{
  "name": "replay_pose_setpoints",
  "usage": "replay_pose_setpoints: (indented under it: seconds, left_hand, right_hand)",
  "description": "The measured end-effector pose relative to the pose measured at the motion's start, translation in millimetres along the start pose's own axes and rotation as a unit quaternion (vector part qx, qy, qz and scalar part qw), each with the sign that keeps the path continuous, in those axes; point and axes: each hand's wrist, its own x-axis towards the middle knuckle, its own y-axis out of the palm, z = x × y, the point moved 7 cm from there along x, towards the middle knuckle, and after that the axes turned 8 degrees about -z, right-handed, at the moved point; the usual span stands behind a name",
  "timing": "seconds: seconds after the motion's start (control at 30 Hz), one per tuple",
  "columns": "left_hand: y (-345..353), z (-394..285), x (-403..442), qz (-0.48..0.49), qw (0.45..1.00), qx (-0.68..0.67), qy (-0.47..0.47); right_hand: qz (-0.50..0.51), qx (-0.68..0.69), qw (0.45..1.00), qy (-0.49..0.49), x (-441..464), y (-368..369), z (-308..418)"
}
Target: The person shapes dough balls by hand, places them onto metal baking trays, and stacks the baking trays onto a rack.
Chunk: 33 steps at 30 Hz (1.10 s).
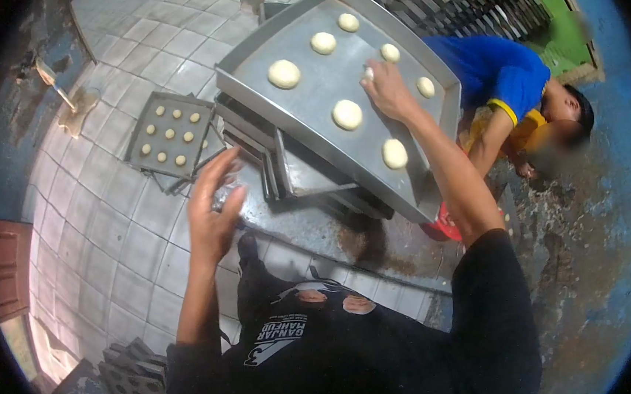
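Note:
A large metal baking tray point(246, 73) with raised sides rests tilted on top of a stack of trays. Several pale round dough balls point(284, 74) sit spaced apart on its flat bottom. Near the tray's middle, my right hand point(390, 96) reaches in, its fingers closed round a small dough ball point(369, 74). The fingers hide part of that ball. My left hand point(215, 208) is raised off the tray's near left side, with thumb and fingers apart and nothing in it; its fingertips are slightly blurred.
Beneath the large tray are more stacked trays point(313, 166). On the tiled floor point(126, 197) at left lies a smaller tray point(151, 156) with several dough balls. A co-worker in a blue shirt point(495, 72) bends at right by a red container point(447, 225). Dark trays point(448, 1) are piled behind.

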Motion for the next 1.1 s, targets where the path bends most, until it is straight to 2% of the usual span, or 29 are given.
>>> replay_pose_setpoints:
  seconds: [0.03,0.07,0.13,0.2,0.27,0.3,0.33,0.37,0.4,0.43,0.47,0.5,0.53,0.57,0.6,0.63,0.67,0.7,0.73,0.77,0.8,0.87,0.9,0.97,1.0,1.03,1.07,1.1]
  left_hand:
    - [-23,12,-2,-0.021,0.999,0.044,-0.013]
    - [-42,22,-6,-0.046,0.995,0.087,-0.028]
    - [-72,38,-13,-0.073,0.988,0.110,-0.084]
    - [-87,50,-18,-0.096,0.987,0.101,-0.081]
    - [-81,59,-18,-0.097,0.987,0.089,-0.090]
    - [-74,63,-14,-0.104,0.988,0.059,-0.098]
    - [-67,61,-7,-0.109,0.988,0.027,-0.102]
    - [-56,50,3,-0.082,0.993,0.050,-0.073]
    - [-44,31,13,-0.056,0.994,0.096,-0.010]
    - [-34,14,21,-0.049,0.995,0.076,0.033]
    - [-25,-2,27,-0.044,0.995,0.059,0.072]
    - [-20,-15,32,-0.049,0.994,0.063,0.075]
    - [-10,-30,36,-0.025,0.993,0.076,0.088]
    - [2,-41,40,-0.001,0.991,0.088,0.103]
    - [11,-48,41,-0.002,0.990,0.089,0.111]
    - [24,-58,41,0.014,0.987,0.075,0.140]
    - [38,-67,38,0.032,0.983,0.062,0.169]
    - [52,-72,35,0.045,0.982,0.052,0.177]
    - [65,-79,31,0.062,0.980,0.056,0.181]
    - [80,-85,26,0.080,0.977,0.056,0.190]
    - [92,-89,23,0.093,0.974,0.054,0.199]
    - [114,-90,14,0.119,0.964,0.077,0.224]
    - [126,-91,11,0.124,0.953,0.125,0.246]
    - [151,-94,6,0.121,0.933,0.165,0.296]
    - [162,-95,3,0.119,0.927,0.189,0.301]
    - [175,-95,3,0.108,0.924,0.195,0.311]
    - [186,-100,3,0.098,0.922,0.206,0.314]
    - [199,-106,5,0.085,0.918,0.220,0.318]
  right_hand:
    - [0.087,-0.065,0.994,-0.016,7,23,-4]
    - [0.098,-0.067,0.993,-0.026,18,24,-5]
    - [0.176,0.053,0.982,0.032,18,27,-7]
    - [0.174,0.054,0.982,0.059,13,49,-5]
    - [0.111,-0.001,0.994,-0.008,10,51,2]
    - [0.103,-0.005,0.995,-0.002,10,51,-8]
    - [0.141,0.024,0.990,-0.002,8,54,-16]
    - [0.177,0.055,0.983,-0.009,11,54,-18]
    - [0.165,0.052,0.985,-0.015,23,38,-12]
    - [0.198,0.216,0.947,0.133,33,30,-18]
    - [0.227,0.371,0.858,0.272,37,28,-14]
    - [0.189,0.345,0.877,0.277,47,18,-9]
    - [0.188,0.348,0.877,0.271,44,39,-19]
    - [0.171,0.135,0.970,0.108,44,67,-30]
    - [0.136,-0.092,0.985,-0.059,45,84,-25]
    - [0.174,-0.149,0.971,-0.065,30,68,14]
    - [0.165,-0.148,0.973,-0.061,39,57,14]
    - [0.181,0.068,0.980,0.043,46,54,4]
    - [0.182,0.284,0.930,0.148,44,49,-6]
    - [0.196,0.339,0.895,0.214,41,23,-11]
    - [0.187,0.343,0.894,0.219,40,0,-12]
    - [0.094,0.482,0.860,0.140,35,-51,-7]
    - [0.088,0.484,0.858,0.149,18,-72,-4]
    - [0.125,0.403,0.903,0.077,-46,-117,23]
    - [0.116,0.436,0.884,0.119,-86,-130,35]
    - [0.100,0.329,0.939,-0.012,-121,-143,41]
    - [0.094,0.315,0.941,-0.080,-154,-157,52]
    - [0.127,0.356,0.925,-0.042,-193,-160,45]
